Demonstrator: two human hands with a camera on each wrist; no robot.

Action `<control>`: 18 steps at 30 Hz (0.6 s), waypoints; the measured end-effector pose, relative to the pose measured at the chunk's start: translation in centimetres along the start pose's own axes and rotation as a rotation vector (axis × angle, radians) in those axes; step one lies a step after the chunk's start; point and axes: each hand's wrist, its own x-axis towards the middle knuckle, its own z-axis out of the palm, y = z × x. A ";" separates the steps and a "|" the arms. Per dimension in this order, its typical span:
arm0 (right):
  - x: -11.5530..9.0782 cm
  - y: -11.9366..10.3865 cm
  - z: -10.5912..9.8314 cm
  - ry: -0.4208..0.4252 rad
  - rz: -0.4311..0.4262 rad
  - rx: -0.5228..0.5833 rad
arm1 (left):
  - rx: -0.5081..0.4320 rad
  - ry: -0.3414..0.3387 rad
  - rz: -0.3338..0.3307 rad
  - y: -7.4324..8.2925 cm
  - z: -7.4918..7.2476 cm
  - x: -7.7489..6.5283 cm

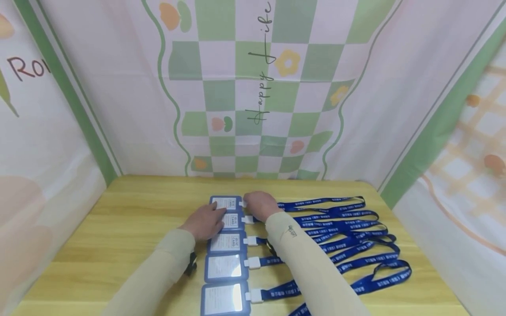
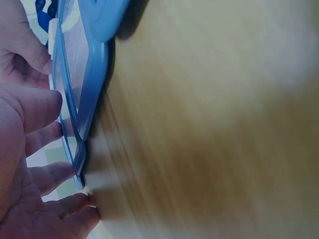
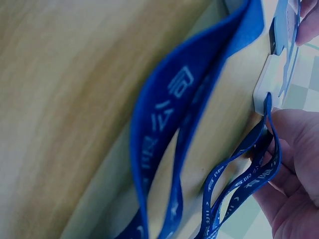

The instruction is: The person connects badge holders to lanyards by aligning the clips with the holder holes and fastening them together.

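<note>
Several blue-framed ID card holders lie in a column on the table, each with a white clip and a blue lanyard running right. My left hand (image 1: 204, 220) rests over the farthest card holder (image 1: 233, 203) and the card holder behind it in the column (image 1: 233, 220). In the left wrist view, that hand's fingers (image 2: 52, 177) reach the holder edge, loosely spread. At the far end, my right hand (image 1: 261, 205) pinches the lanyard (image 3: 271, 164) beside its white clip (image 3: 266, 82). The fingertips are partly hidden behind the strap.
The remaining lanyards (image 1: 356, 239) stretch in folded loops to the right, partly under my right forearm. Nearer me lie more card holders (image 1: 223, 298). The wooden table (image 1: 130, 228) meets a patterned cloth (image 1: 253, 145) at its back edge, with cloth on both sides.
</note>
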 end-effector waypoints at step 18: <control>-0.3 -0.6 -0.3 -0.007 0.028 0.035 | -0.014 0.046 -0.017 -0.6 0.2 -0.5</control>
